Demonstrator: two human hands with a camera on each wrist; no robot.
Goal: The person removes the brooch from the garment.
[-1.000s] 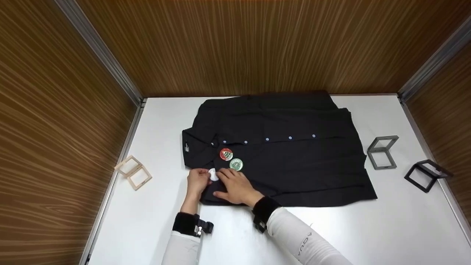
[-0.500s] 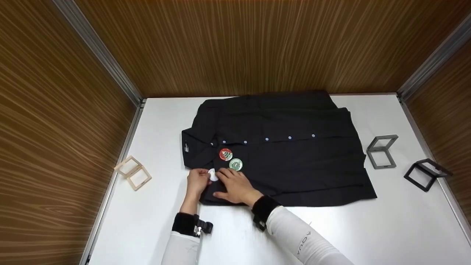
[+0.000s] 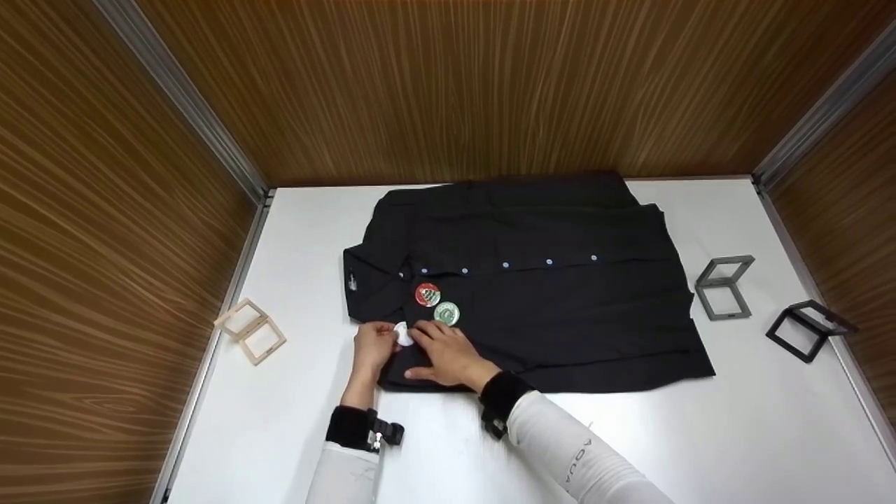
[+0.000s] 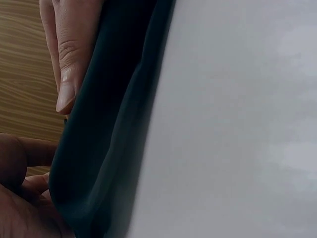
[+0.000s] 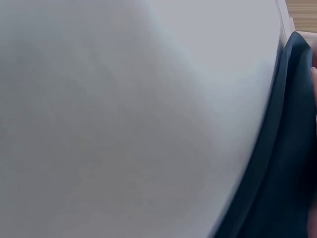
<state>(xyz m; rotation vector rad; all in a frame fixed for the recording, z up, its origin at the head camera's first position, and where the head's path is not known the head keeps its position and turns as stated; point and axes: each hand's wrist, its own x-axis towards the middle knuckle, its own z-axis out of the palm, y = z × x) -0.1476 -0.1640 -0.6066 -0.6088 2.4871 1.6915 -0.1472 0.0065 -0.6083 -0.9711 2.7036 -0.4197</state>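
On the left, near part of the black shirt (image 3: 560,315), just below the collar (image 3: 371,290), a white round badge (image 3: 402,334) lies between two hands; the left hand (image 3: 374,344) pinches its left edge with curled fingers; the right hand (image 3: 451,357) rests on the cloth with fingers extended, their tips touching its right edge; just beyond, a red badge (image 3: 427,295) and a green badge (image 3: 446,313) lie flat on the shirt and look done; the white one seems the part left to finish, though whether it is fastened cannot be told; three hinged frames stand well apart, a beige frame (image 3: 253,329) left, a gray frame (image 3: 717,283) and a black frame (image 3: 810,324) right.
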